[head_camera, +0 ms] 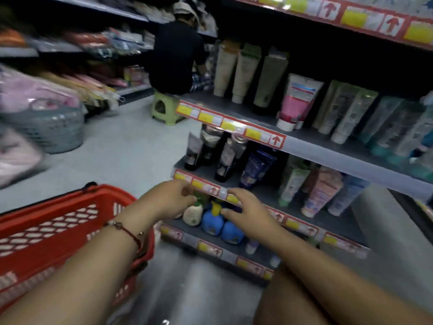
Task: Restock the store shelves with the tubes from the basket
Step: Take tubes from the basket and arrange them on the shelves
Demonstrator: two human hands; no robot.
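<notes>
- Both hands out at lowest shelf (210,233), reaching under price strip (206,187).
- Left hand (173,198): fingers curled, near cream pump bottle (193,213); touching or only beside, couldn't tell. No tube seen in it.
- Right hand (248,211): fingers loosely spread, flat, tips by blue bottles (220,225); holding nothing visible.
- Red basket (58,233) on floor at left, just beside left forearm; inside hidden by mesh wall and blur, so tubes left in it couldn't be counted.
- Tubes (293,104) standing cap-down on the upper shelves, rows fairly full, some gaps on middle shelf (264,195).
- Lowest shelf mostly bottles, sparse toward right.
- Judged: mid-task, probably tidying or making room on lowest shelf, not placing a tube right then.
- Judged left: go back to basket, take tube, fill gaps.
- How many tubes already shelved from basket: not tellable.
- Another person (178,55) seated on green stool (164,109) farther down aisle, not involved.
</notes>
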